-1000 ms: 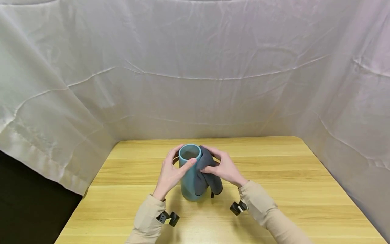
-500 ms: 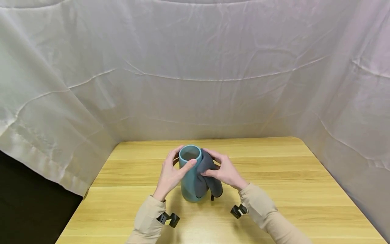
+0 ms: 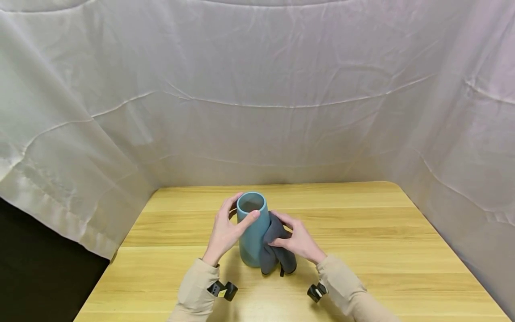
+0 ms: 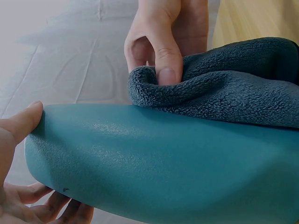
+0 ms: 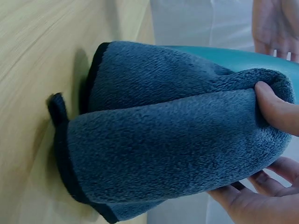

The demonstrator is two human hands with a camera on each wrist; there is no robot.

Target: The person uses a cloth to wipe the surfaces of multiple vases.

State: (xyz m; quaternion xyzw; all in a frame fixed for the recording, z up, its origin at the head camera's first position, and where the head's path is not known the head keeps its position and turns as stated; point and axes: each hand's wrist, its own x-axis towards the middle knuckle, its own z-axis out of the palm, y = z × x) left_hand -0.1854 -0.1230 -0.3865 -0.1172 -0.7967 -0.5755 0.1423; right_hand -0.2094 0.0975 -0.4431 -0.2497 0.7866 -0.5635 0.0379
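Note:
A tall teal vase [image 3: 253,237] with a round open mouth stands upright on the wooden table. My left hand [image 3: 226,228] grips it near the rim, thumb at the front and fingers round the far left side. My right hand [image 3: 299,239] pinches a folded dark grey cloth [image 5: 163,135] against the vase's right side. In the right wrist view the cloth shows a fluffy pile, black edging and a small hanging loop [image 5: 57,109]. The left wrist view shows the cloth lying along the vase [image 4: 140,154], with the right thumb pressing its fold.
The light wooden table [image 3: 362,232] spreads out on all sides of the vase. Pale grey fabric curtains [image 3: 281,134] enclose its back and sides. A dark area [image 3: 40,264] shows at the lower left. Each wrist carries a small black camera [image 3: 230,291].
My right hand has slid the cloth down the vase's right side, toward the table and slightly right. The left hand and the vase stay almost where they were.

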